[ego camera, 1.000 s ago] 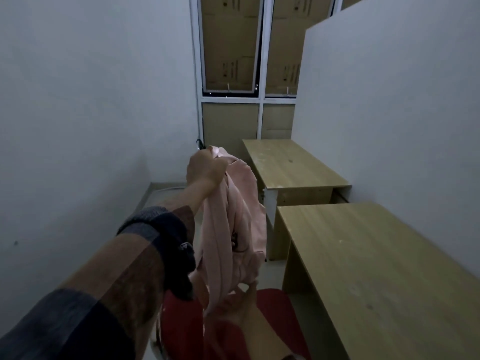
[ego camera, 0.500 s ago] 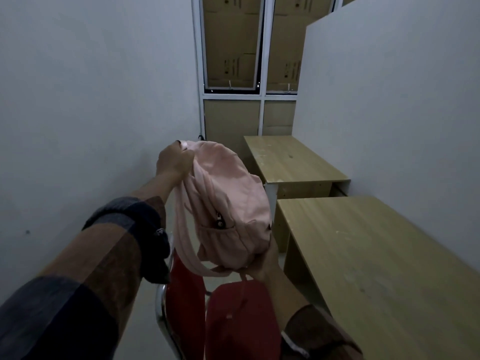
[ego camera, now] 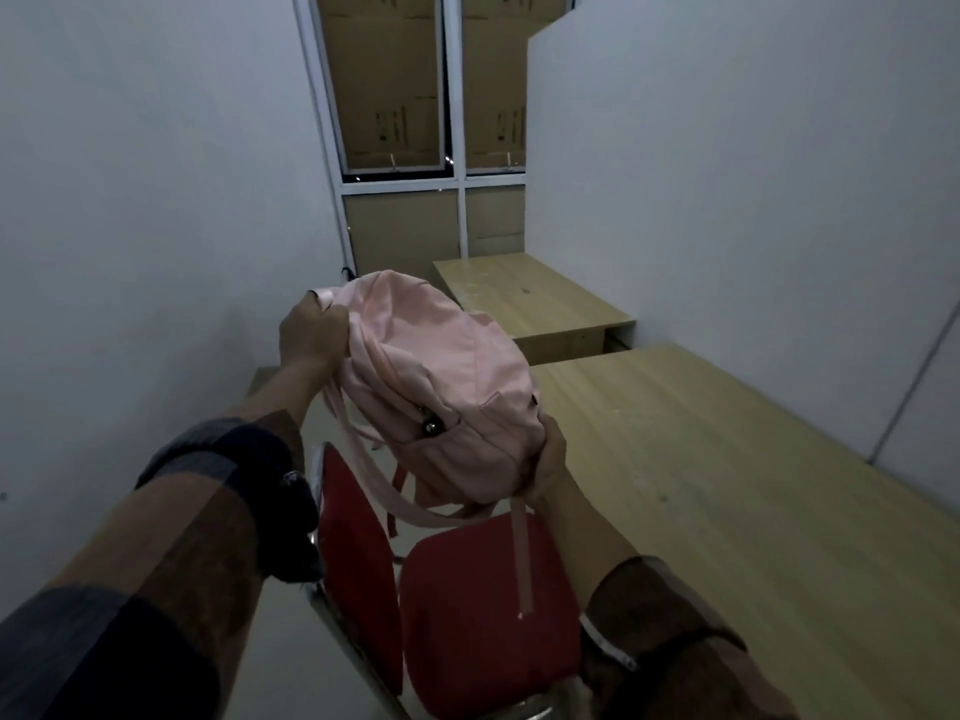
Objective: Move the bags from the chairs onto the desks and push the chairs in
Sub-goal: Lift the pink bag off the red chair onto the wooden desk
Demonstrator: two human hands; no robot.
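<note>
While hanging in the air above the red chair (ego camera: 483, 605), tipped on its side, the pink bag (ego camera: 441, 397) is being carried by both hands and touching neither seat nor bench. Left hand (ego camera: 311, 337) clamped round the top of the bag at its loop; right hand (ego camera: 548, 467) curled under the bottom corner, cupping the weight. Straps (ego camera: 521, 558) trailing loose below, one dangling over the seat.

Judging the step in hand: swinging the bag rightward onto the near bench (ego camera: 753, 511), just beside the chair. Doing it well likely meaning keeping both grips until the base is resting flat on the wood, lifting high enough for the dangling straps to clear the chair back (a snag there looking the likeliest upset), and setting it well in from the edge so the soft body is not slumping off. Letting the lower hand go first, then the upper, probably steadying the landing.

Chair not yet pushed in; far bench (ego camera: 530, 298) standing beyond, by the window (ego camera: 415, 96).
</note>
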